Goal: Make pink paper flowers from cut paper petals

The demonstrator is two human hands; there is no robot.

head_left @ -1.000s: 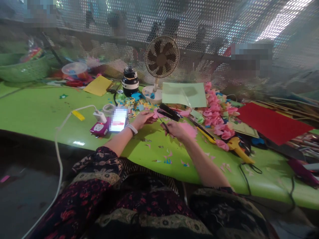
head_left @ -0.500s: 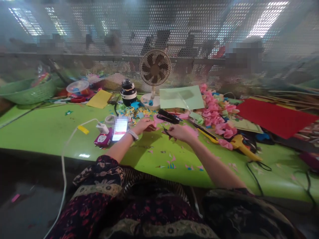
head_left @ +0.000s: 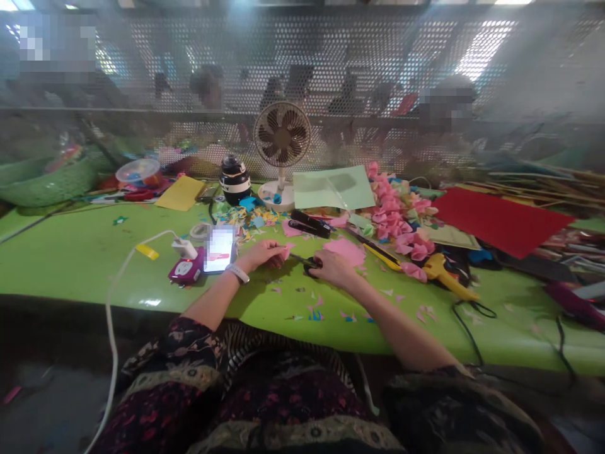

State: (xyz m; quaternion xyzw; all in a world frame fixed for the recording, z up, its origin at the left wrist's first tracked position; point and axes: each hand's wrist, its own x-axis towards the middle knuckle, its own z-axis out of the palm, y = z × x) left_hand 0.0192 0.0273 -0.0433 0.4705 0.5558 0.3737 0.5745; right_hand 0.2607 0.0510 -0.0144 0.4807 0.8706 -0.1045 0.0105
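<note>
My left hand [head_left: 265,254] is closed on a small piece of pink paper [head_left: 286,251], pinched between thumb and fingers. Dark-handled scissors [head_left: 309,265] are in my right hand [head_left: 333,268], with the blades pointing left at the pink paper's edge. Whether the blades touch the paper I cannot tell. Just beyond my right hand a larger pink paper piece [head_left: 347,251] lies flat. A black stapler [head_left: 309,224] rests behind both hands. Small pink and blue scraps [head_left: 316,314] are strewn on the green tabletop in front of me.
A lit phone [head_left: 220,249] and a purple power socket [head_left: 186,268] with a white plug lie to the left. Behind stand a small fan [head_left: 282,135] and a black jar [head_left: 235,183]. Pink paper flowers [head_left: 392,214], a yellow glue gun [head_left: 447,276] and red paper [head_left: 503,217] are at right.
The scissors have turned from slanting up-left to nearly level, with the blades nearer my left hand. The pink paper now stands up from my left fingers. The whole view has shifted slightly.
</note>
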